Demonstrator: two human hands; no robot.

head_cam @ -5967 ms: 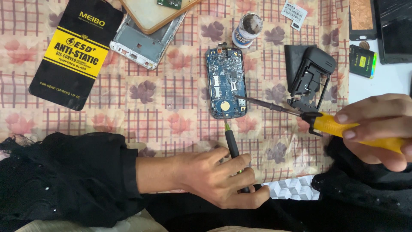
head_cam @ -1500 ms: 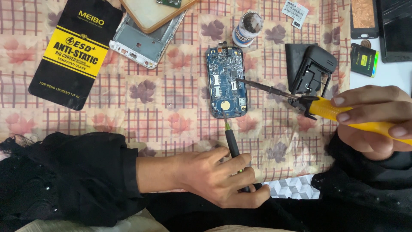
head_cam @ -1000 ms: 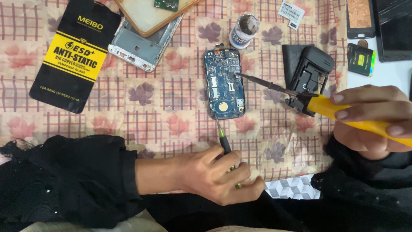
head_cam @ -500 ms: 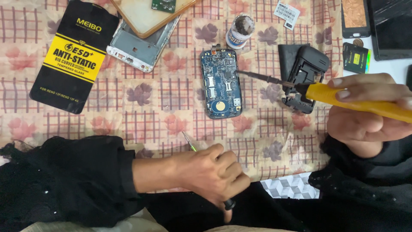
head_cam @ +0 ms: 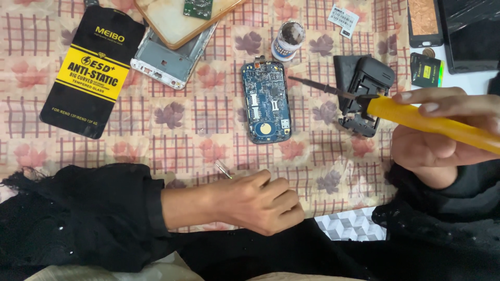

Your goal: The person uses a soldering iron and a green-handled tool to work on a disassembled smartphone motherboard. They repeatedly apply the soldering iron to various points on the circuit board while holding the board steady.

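A blue phone circuit board (head_cam: pixel 266 102) lies face up on the flowered cloth (head_cam: pixel 208 151) in the middle. My right hand (head_cam: pixel 442 138) grips a yellow-handled soldering iron (head_cam: pixel 432 124); its dark tip (head_cam: pixel 307 83) hangs just right of the board, apart from it. My left hand (head_cam: pixel 255 202) rests on the cloth below the board, fingers curled around a thin tool whose metal tip (head_cam: pixel 224 169) sticks out to the upper left.
A black phone housing (head_cam: pixel 363 91) sits right of the board, a small jar (head_cam: pixel 287 40) above it. A black-and-yellow packet (head_cam: pixel 91 73) and a silver phone frame (head_cam: pixel 169 62) lie at upper left. Dark devices (head_cam: pixel 469 31) sit at top right.
My left hand has drawn back from the board and turned its thin tool so the tip points up-left. The soldering iron has lifted and moved right, away from the board's edge.
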